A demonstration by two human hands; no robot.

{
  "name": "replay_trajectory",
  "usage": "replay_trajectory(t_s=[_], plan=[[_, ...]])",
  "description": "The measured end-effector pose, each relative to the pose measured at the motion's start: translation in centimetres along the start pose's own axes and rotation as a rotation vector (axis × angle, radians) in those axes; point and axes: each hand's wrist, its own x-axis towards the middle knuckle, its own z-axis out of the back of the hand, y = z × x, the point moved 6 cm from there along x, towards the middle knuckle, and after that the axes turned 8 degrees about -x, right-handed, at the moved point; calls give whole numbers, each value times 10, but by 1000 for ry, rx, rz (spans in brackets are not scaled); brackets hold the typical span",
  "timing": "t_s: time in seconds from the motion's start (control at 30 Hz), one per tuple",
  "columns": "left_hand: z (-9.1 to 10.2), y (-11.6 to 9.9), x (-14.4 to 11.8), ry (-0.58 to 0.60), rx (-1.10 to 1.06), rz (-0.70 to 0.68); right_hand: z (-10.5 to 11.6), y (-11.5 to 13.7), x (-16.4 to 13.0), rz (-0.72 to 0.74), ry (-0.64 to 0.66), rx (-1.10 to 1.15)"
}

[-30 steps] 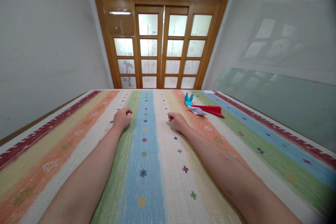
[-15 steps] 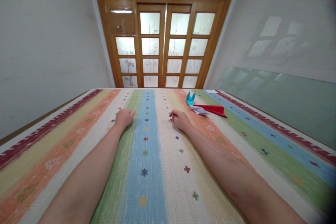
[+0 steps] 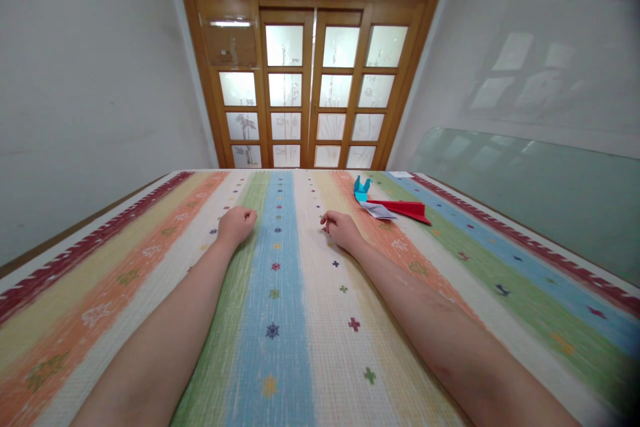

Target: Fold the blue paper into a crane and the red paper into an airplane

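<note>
Both my forearms lie stretched out on a striped, many-coloured tablecloth (image 3: 280,320). My left hand (image 3: 236,223) rests on the cloth as a loose fist with nothing in it. My right hand (image 3: 339,228) also lies curled shut on the cloth, empty. Beyond my right hand, out of reach of its fingers, lie a red folded paper plane (image 3: 406,209), a small grey-white folded paper (image 3: 379,211) and a blue folded paper figure (image 3: 359,188).
A wooden door with frosted glass panes (image 3: 310,80) stands behind the table's far edge. White walls close in on both sides. A large glass sheet (image 3: 530,193) leans against the right wall beside the table.
The view shifted slightly. My right hand slid a little forward and its fingers loosened a bit; my left hand stayed a fist in nearly the same place.
</note>
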Motion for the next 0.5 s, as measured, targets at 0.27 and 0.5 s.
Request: replay_trajectory(t_s=[0.27, 0.5], plan=[[-5, -1, 1, -66, 1, -46, 1, 2, 0, -15, 12, -32], [-23, 16, 1, 5, 53, 96, -1, 1, 0, -18, 23, -49]])
